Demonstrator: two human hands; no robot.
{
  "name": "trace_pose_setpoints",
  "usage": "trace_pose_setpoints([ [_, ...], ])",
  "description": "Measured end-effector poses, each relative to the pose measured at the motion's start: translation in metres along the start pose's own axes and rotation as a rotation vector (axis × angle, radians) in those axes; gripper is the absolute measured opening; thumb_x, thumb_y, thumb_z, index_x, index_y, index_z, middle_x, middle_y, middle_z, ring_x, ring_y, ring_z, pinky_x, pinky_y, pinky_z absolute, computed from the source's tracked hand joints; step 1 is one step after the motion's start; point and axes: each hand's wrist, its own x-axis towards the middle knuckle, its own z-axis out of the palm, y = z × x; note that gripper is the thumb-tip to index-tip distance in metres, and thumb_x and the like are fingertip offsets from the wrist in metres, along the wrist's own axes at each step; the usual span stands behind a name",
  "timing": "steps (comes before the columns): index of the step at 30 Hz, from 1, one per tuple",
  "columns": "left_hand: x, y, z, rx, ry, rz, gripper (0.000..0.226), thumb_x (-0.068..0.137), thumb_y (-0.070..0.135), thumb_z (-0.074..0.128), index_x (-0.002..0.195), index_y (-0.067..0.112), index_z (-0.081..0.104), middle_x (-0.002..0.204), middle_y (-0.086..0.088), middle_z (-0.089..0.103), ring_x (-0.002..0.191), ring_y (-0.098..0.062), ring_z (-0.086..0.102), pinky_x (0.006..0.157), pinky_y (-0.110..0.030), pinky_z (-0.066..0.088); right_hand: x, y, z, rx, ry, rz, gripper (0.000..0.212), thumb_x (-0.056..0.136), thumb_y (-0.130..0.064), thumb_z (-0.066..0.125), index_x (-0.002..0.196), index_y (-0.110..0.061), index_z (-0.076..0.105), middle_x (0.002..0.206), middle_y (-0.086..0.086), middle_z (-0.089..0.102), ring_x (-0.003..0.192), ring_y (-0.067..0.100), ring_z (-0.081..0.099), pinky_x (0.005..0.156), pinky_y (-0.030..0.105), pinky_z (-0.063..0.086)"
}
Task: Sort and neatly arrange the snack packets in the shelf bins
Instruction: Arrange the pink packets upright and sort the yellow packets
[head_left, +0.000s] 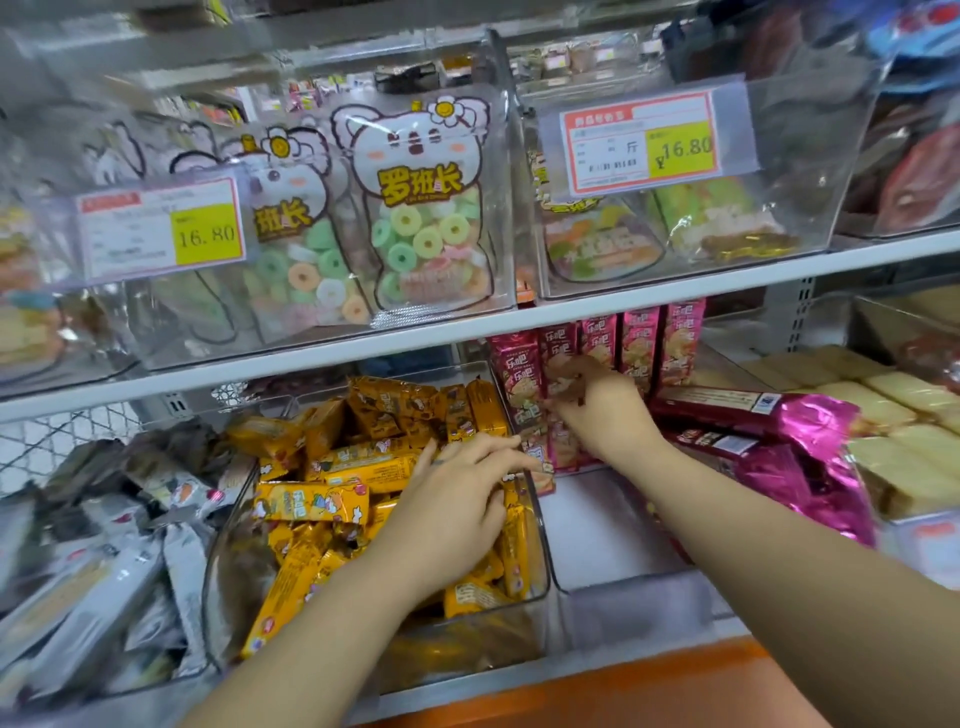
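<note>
Nearest, an orange shelf edge (649, 686) runs just in front of the clear bin (543, 540), which holds a loose heap of yellow snack packets (311, 501) lying at all angles. Left of the bin, silver-grey packets (130, 571) are piled in another clear container.

The left hand (457, 499) lies palm down on the yellow packets at the bin's right side. Its fingers (493, 452) are stretched out and close together, with the tips at the bin's right wall. Whether they touch the lowest pink packet there cannot be told.

Just right of the bin is a second clear bin (597, 525) with a bare white floor at its front. Further in, the right hand (602, 410) reaches to a row of pink snack packets (639, 343) standing upright behind that bare floor. Its fingers (571, 374) are bent and bunched, gripping packets at the left end of the row. Right of the hand, two larger magenta foil bags (800, 415) lie flat, and further right of the bin are pale yellow wafer packs (883, 410) in rows.

Above the bin a white shelf board (311, 358) carries clear boxes. Directly above stand bear-shaped bags of ring gummies (426, 208), green, yellow and orange. A price tag (161, 228) reading 16.80 hangs above and left of the bin, and another price tag (641, 143) with the same figure hangs above and right.
</note>
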Motion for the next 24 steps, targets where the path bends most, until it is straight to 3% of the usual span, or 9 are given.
trace_pose_setpoints([
  [2, 0.0, 0.003, -0.004, 0.035, -0.034, -0.018, 0.046, 0.096, 0.017, 0.04, 0.133, 0.045, 0.04, 0.147, 0.023, 0.027, 0.138, -0.008, 0.022, 0.118, -0.045, 0.002, -0.01, -0.005, -0.017, -0.102, -0.021, -0.023, 0.038, 0.083, -0.026, 0.069, 0.115, -0.007, 0.062, 0.107, 0.011, 0.067, 0.096, 0.026, 0.063, 0.083, 0.027, 0.049],
  [4, 0.001, 0.007, -0.008, 0.071, -0.072, -0.044, 0.048, 0.095, 0.015, 0.039, 0.134, 0.043, 0.039, 0.149, 0.021, 0.027, 0.138, -0.01, 0.022, 0.117, -0.048, 0.004, -0.025, -0.016, -0.043, -0.249, -0.056, -0.038, 0.037, 0.085, -0.033, 0.065, 0.116, -0.012, 0.061, 0.1, 0.01, 0.067, 0.093, 0.029, 0.063, 0.078, 0.035, 0.052],
  [8, 0.003, 0.016, -0.014, 0.116, -0.14, -0.089, 0.052, 0.095, 0.013, 0.036, 0.138, 0.041, 0.035, 0.151, 0.017, 0.026, 0.139, -0.016, 0.023, 0.116, -0.051, 0.006, -0.057, -0.022, -0.1, -0.729, 0.077, -0.115, 0.032, 0.086, -0.036, 0.056, 0.115, -0.023, 0.056, 0.11, 0.006, 0.064, 0.106, 0.03, 0.055, 0.083, 0.037, 0.043],
  [10, 0.003, 0.021, -0.016, 0.131, -0.16, -0.103, 0.052, 0.095, 0.012, 0.035, 0.139, 0.04, 0.035, 0.152, 0.015, 0.025, 0.14, -0.017, 0.022, 0.116, -0.052, 0.007, -0.068, -0.012, -0.118, -0.848, 0.104, -0.044, 0.034, 0.085, -0.039, 0.055, 0.116, -0.023, 0.054, 0.113, 0.005, 0.06, 0.11, 0.029, 0.05, 0.087, 0.038, 0.039],
  [13, 0.002, 0.024, -0.019, 0.134, -0.172, -0.115, 0.052, 0.095, 0.014, 0.036, 0.14, 0.039, 0.034, 0.153, 0.014, 0.024, 0.141, -0.018, 0.02, 0.116, -0.052, 0.006, -0.081, 0.005, -0.128, -0.788, 0.003, 0.144, 0.038, 0.086, -0.039, 0.056, 0.121, -0.022, 0.052, 0.119, 0.006, 0.054, 0.114, 0.03, 0.048, 0.089, 0.04, 0.042],
  [16, -0.001, 0.025, -0.019, 0.115, -0.169, -0.123, 0.052, 0.094, 0.016, 0.037, 0.141, 0.039, 0.034, 0.154, 0.013, 0.024, 0.142, -0.019, 0.019, 0.116, -0.052, 0.006, -0.086, 0.011, -0.132, -0.717, -0.001, 0.178, 0.034, 0.084, -0.027, 0.059, 0.118, -0.023, 0.055, 0.109, 0.008, 0.055, 0.105, 0.032, 0.055, 0.08, 0.037, 0.047],
  [20, -0.001, 0.033, -0.019, 0.072, -0.103, -0.089, 0.047, 0.095, 0.021, 0.04, 0.138, 0.04, 0.038, 0.15, 0.013, 0.028, 0.139, -0.016, 0.024, 0.116, -0.051, 0.008, -0.086, 0.016, -0.132, -0.618, 0.123, 0.103, 0.032, 0.079, -0.009, 0.059, 0.109, -0.019, 0.064, 0.099, 0.008, 0.059, 0.095, 0.032, 0.057, 0.069, 0.035, 0.047],
  [24, 0.004, 0.043, -0.019, -0.049, 0.053, -0.028, 0.039, 0.096, 0.026, 0.045, 0.132, 0.041, 0.044, 0.142, 0.016, 0.038, 0.133, -0.01, 0.033, 0.116, -0.048, 0.013, -0.089, 0.01, -0.134, -0.435, 0.279, -0.132, 0.027, 0.079, -0.011, 0.067, 0.105, -0.013, 0.066, 0.106, 0.004, 0.064, 0.095, 0.029, 0.057, 0.079, 0.038, 0.05],
])
